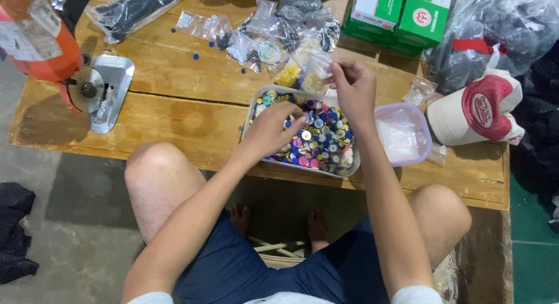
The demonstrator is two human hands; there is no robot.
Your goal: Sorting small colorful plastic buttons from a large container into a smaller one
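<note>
Left hand [272,126] is pressed, fingers curled, into tray of mixed buttons [326,142], for picking. Small clear bag [317,65] is pinched by right hand [353,86] above, mouth within reach.

The left hand [272,128] covers part of the buttons [323,142] in the tray [352,164]; whatever its fingertips pinch is hidden. The right hand [353,83] grips a small clear bag [314,71] whose contents blur. At the worktop's [174,115] far left corner, the orange machine [35,36] is cut off by the picture's edge.
</note>
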